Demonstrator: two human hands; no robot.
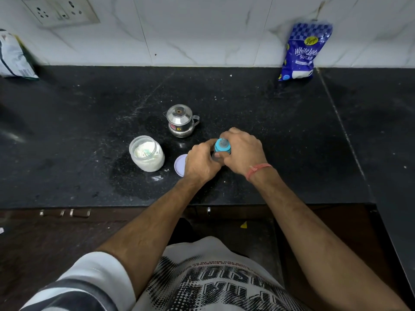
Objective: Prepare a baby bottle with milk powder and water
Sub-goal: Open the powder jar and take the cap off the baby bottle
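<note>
A baby bottle point(221, 149) with a blue collar and clear teat stands on the black counter point(269, 131), between my two hands. My left hand point(202, 163) grips the bottle's body from the left. My right hand point(243, 151) curls round the blue collar from the right. Most of the bottle's body is hidden by my fingers. An open glass jar of white milk powder point(147, 153) stands to the left. Its pale lid point(180, 164) lies flat beside my left hand. A small steel pot with a lid point(181, 121) stands just behind the bottle.
A blue sugar bag point(303, 51) leans on the tiled wall at the back right. Another packet point(14, 57) sits at the far left by the wall. A wall socket point(60, 11) is above it. The counter's front edge runs below my wrists.
</note>
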